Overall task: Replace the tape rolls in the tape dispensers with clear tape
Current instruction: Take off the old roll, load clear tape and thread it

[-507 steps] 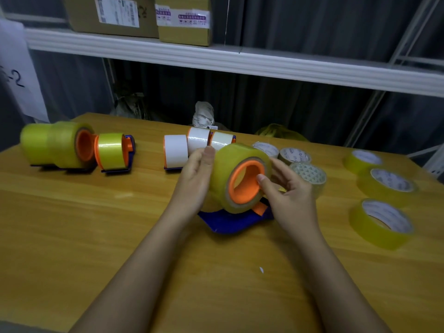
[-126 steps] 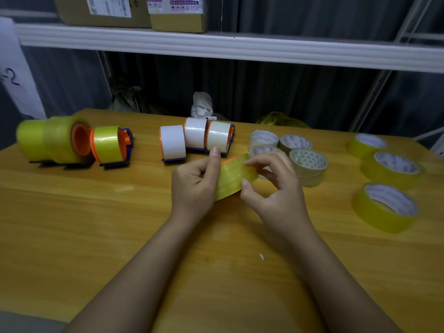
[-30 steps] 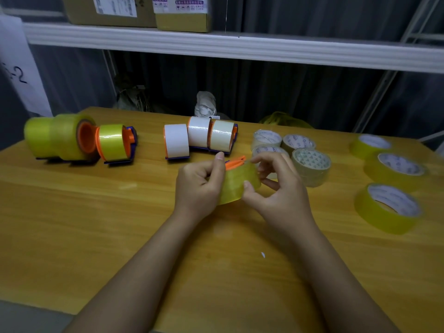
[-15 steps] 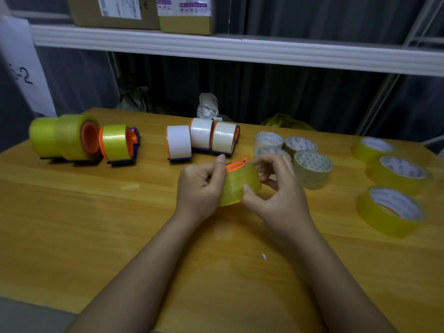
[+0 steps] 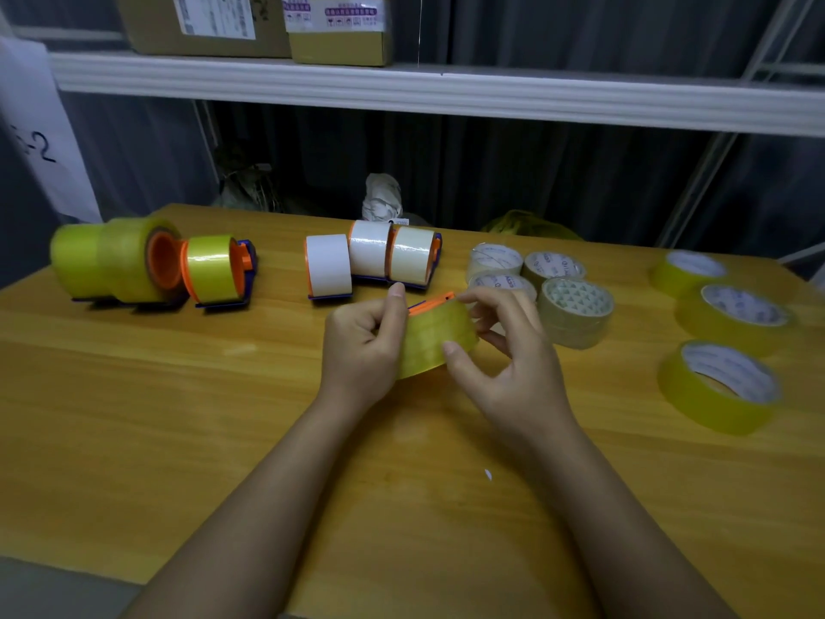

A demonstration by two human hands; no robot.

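Both hands hold a tape dispenser (image 5: 431,303) loaded with a yellowish clear tape roll (image 5: 435,341) at the table's middle. My left hand (image 5: 364,346) grips its left side, thumb up beside the orange part. My right hand (image 5: 504,364) touches the roll's right side with thumb and fingertips. The dispenser's blue body is mostly hidden. Three dispensers with white tape (image 5: 370,259) stand just behind. Dispensers with yellow tape (image 5: 214,270) stand at far left.
Several greyish clear rolls (image 5: 573,306) lie right of my hands. Three yellow rolls (image 5: 718,386) lie flat at the right edge. A white shelf (image 5: 442,89) with cardboard boxes (image 5: 339,24) hangs above the wooden table (image 5: 178,417).
The roll and dispenser stay in both hands. My right fingers have shifted slightly on the roll's side and the view has tilted a little.
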